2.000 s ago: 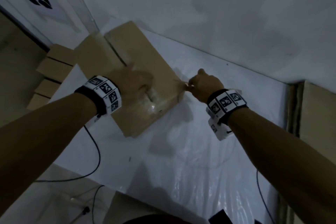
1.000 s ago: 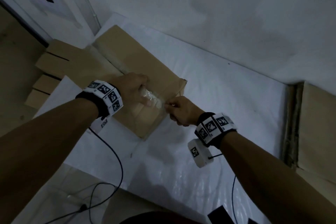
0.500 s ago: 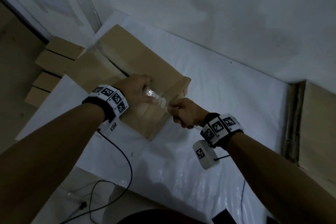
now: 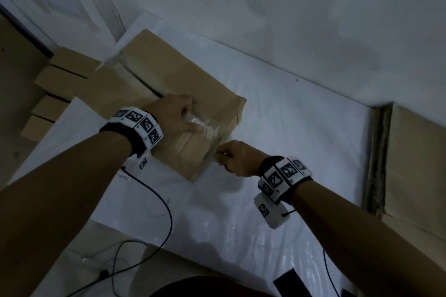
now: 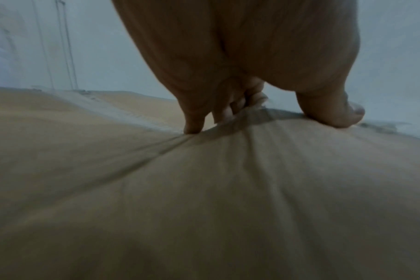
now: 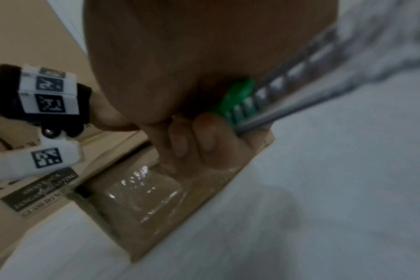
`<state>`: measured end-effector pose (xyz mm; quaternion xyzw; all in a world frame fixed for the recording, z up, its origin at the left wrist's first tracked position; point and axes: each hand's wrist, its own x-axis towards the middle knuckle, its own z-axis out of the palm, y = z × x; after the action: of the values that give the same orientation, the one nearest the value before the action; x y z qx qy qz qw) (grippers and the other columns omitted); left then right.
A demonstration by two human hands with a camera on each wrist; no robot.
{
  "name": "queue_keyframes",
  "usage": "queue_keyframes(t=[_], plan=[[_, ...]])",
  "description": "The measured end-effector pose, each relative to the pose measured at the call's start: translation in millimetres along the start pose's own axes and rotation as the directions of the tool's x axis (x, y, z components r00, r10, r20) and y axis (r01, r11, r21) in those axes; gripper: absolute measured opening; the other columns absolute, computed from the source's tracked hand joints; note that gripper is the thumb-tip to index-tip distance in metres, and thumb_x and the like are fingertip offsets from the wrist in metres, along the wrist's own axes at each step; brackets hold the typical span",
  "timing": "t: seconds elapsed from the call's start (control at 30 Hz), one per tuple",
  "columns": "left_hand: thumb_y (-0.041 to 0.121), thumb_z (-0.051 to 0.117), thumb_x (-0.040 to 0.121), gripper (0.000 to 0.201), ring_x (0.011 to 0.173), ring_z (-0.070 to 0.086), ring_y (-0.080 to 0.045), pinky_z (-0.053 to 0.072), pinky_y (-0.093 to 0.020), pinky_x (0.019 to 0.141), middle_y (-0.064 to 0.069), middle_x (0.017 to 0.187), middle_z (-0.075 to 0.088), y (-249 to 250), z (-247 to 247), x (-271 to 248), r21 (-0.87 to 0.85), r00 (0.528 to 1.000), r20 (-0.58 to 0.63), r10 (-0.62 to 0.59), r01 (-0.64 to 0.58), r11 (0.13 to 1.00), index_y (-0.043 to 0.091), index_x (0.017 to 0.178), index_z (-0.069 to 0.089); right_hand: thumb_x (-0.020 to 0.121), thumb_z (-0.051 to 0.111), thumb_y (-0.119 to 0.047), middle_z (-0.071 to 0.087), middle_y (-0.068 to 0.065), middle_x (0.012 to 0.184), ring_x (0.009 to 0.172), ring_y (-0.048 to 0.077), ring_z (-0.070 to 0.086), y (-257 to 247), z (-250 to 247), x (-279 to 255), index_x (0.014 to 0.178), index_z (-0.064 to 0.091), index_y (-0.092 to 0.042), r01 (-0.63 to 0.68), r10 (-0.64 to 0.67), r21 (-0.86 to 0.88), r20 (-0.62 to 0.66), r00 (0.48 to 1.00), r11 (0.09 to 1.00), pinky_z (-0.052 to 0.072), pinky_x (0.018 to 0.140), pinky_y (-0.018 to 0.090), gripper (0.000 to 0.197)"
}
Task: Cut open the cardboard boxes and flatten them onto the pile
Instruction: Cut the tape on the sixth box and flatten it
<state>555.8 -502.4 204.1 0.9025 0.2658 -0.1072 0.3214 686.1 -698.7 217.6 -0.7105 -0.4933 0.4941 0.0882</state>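
A brown cardboard box (image 4: 173, 79) lies on the white-covered table (image 4: 301, 142), its seams sealed with clear tape (image 6: 137, 199). My left hand (image 4: 176, 116) rests on top of the box. Its fingers (image 5: 194, 121) curl into the flap edge at the seam, and the thumb presses down beside shiny crumpled tape. My right hand (image 4: 231, 157) is at the box's near right side and grips a utility knife (image 6: 252, 98) with a green slider and a metal body. The blade tip is hidden against the taped side of the box.
Flat cardboard (image 4: 415, 164) leans at the table's right edge. Small stacked boxes (image 4: 60, 75) stand on the left, beyond the table. A black cable (image 4: 156, 200) hangs off the near left edge. A white wall (image 4: 289, 19) closes the far side.
My right hand has moved with the knife from the box's right corner to its near taped side. My left hand has stayed on top, fingers now dug into the seam.
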Motion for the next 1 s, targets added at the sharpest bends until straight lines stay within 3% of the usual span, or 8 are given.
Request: queue_keyframes(t=[0.13, 0.27, 0.4, 0.53, 0.73, 0.83, 0.93, 1.0], plan=[[0.048, 0.041, 0.096, 0.053, 0.108, 0.056, -0.029, 0.045, -0.037, 0.091, -0.006, 0.128, 0.055, 13, -3, 2, 0.098, 1.0, -0.016, 0.016, -0.014, 0.995, 0.003, 0.123, 0.053, 0.102, 0.043, -0.033, 0.055, -0.005, 0.065, 0.059, 0.014, 0.053, 20, -2, -4, 0.078, 0.05, -0.024, 0.025, -0.033, -0.039, -0.248, 0.968, 0.999, 0.045, 0.061, 0.033, 0.026], [0.023, 0.063, 0.091, 0.059, 0.12, 0.052, -0.032, 0.046, -0.039, 0.096, -0.015, 0.143, 0.046, 24, 2, 7, 0.182, 0.997, -0.066, 0.048, -0.035, 0.983, 0.002, 0.141, 0.041, 0.103, 0.029, -0.044, 0.056, 0.001, 0.068, 0.06, 0.023, 0.053, 24, -1, -11, 0.082, 0.044, -0.021, 0.015, -0.117, -0.272, -0.365, 0.924, 0.962, 0.046, 0.06, 0.036, 0.034], [0.035, 0.076, 0.08, 0.082, 0.135, 0.034, -0.031, 0.033, -0.051, 0.108, -0.007, 0.152, 0.031, 29, -2, 17, 0.333, 0.999, 0.016, 0.045, -0.048, 0.942, 0.017, 0.146, 0.032, 0.104, 0.024, -0.043, 0.06, 0.007, 0.08, 0.064, 0.023, 0.048, 23, 6, -2, 0.085, 0.046, -0.018, -0.018, -0.153, -0.403, -0.387, 0.909, 0.915, 0.042, 0.063, 0.036, 0.039], [0.049, 0.075, 0.067, 0.079, 0.122, 0.044, -0.03, 0.035, -0.059, 0.094, -0.003, 0.136, 0.042, 39, -6, 27, 0.686, 0.978, 0.156, 0.135, -0.206, 0.698, 0.025, 0.133, 0.04, 0.102, 0.036, -0.042, 0.061, 0.011, 0.076, 0.065, 0.031, 0.055, 30, 10, 6, 0.088, 0.055, -0.011, -0.02, -0.272, -0.535, -0.461, 0.844, 0.845, 0.034, 0.055, 0.033, 0.04], [0.059, 0.072, 0.068, 0.076, 0.086, 0.063, -0.034, 0.053, -0.034, 0.065, -0.021, 0.111, 0.06, 47, -10, 38, 0.759, 0.899, 0.388, 0.203, -0.437, 0.483, 0.0, 0.114, 0.059, 0.093, 0.039, -0.039, 0.055, 0.009, 0.058, 0.048, 0.03, 0.051, 29, 10, 3, 0.073, 0.056, -0.009, -0.017, -0.366, -0.55, -0.578, 0.73, 0.835, 0.024, 0.046, 0.027, 0.04], [0.053, 0.056, 0.087, 0.063, 0.092, 0.063, -0.035, 0.053, -0.037, 0.068, -0.022, 0.117, 0.06, 47, -10, 31, 0.763, 0.889, 0.374, 0.263, -0.457, 0.458, -0.002, 0.118, 0.057, 0.094, 0.038, -0.038, 0.055, 0.009, 0.058, 0.047, 0.03, 0.051, 28, 7, -1, 0.073, 0.056, -0.009, 0.018, -0.401, -0.547, -0.589, 0.702, 0.837, 0.023, 0.045, 0.026, 0.04], [0.033, 0.078, 0.074, 0.04, 0.062, 0.064, -0.03, 0.035, -0.025, 0.045, -0.019, 0.089, 0.068, 45, -11, 27, 0.754, 0.875, 0.336, 0.349, -0.471, 0.458, -0.001, 0.091, 0.068, 0.094, 0.04, -0.037, 0.057, 0.01, 0.06, 0.049, 0.03, 0.052, 27, 7, 0, 0.072, 0.057, -0.009, 0.064, -0.432, -0.576, -0.531, 0.729, 0.815, 0.027, 0.044, 0.027, 0.04], [0.029, 0.087, 0.062, 0.036, 0.048, 0.058, -0.026, 0.021, -0.021, 0.043, -0.014, 0.073, 0.066, 40, -8, 30, 0.74, 0.853, 0.337, 0.399, -0.502, 0.447, 0.002, 0.076, 0.068, 0.092, 0.053, -0.029, 0.057, 0.011, 0.059, 0.048, 0.03, 0.053, 24, 8, 3, 0.07, 0.057, -0.008, 0.026, -0.399, -0.57, -0.541, 0.74, 0.821, 0.026, 0.044, 0.026, 0.03]])
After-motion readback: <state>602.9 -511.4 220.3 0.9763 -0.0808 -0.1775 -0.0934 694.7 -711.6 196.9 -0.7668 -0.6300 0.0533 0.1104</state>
